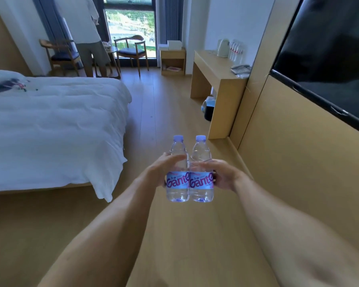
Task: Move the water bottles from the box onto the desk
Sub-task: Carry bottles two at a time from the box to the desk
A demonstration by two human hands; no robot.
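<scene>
Bottles upright, caps up, touching | left hand (164, 171) grips left bottle (177, 179) | right hand (222, 175) grips right bottle (201, 179)

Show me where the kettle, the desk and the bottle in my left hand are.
kettle (223, 48), head view, middle of its body.
desk (214, 66), head view, bare top.
left-hand bottle (177, 183), head view, on its label.

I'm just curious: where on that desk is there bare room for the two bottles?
The desk's near and middle top looks bare, between the kettle and the telephone. The far wall-side corner is crowded by the kettle and standing bottles.
</scene>
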